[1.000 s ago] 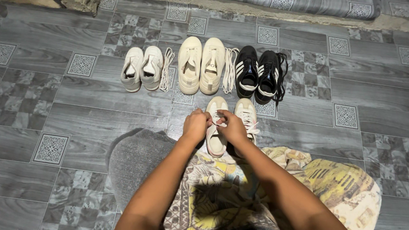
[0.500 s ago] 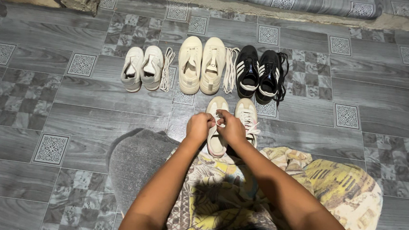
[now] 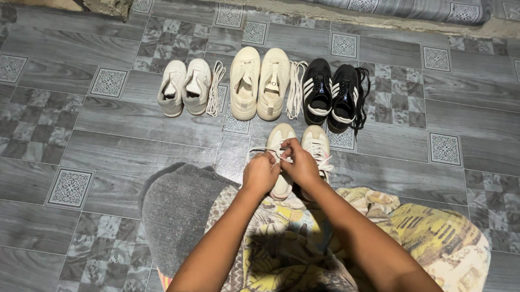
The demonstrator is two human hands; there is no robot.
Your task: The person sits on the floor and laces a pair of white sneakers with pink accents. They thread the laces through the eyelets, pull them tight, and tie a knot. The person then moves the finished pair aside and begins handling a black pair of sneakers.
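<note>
The left hand [image 3: 261, 173] and the right hand [image 3: 299, 164] are closing tight on a thin white shoelace [image 3: 264, 151], and both are sitting over the near pale cream sneaker [image 3: 278, 140]. That sneaker is lying on the grey patterned tile floor [image 3: 114, 143], touching its twin, the other pale cream sneaker [image 3: 318, 146]. Beyond it, three pairs are lining up: small white sneakers [image 3: 184, 87], big cream sneakers [image 3: 259, 82] and black striped sneakers [image 3: 332, 92]. Loose laces [image 3: 214, 88] are lying beside the small pair. Lots of bare floor is spreading out to the left of the near sneaker. The hands are hiding its middle, and a yellow patterned cloth [image 3: 427, 232] is covering its heel.
</note>
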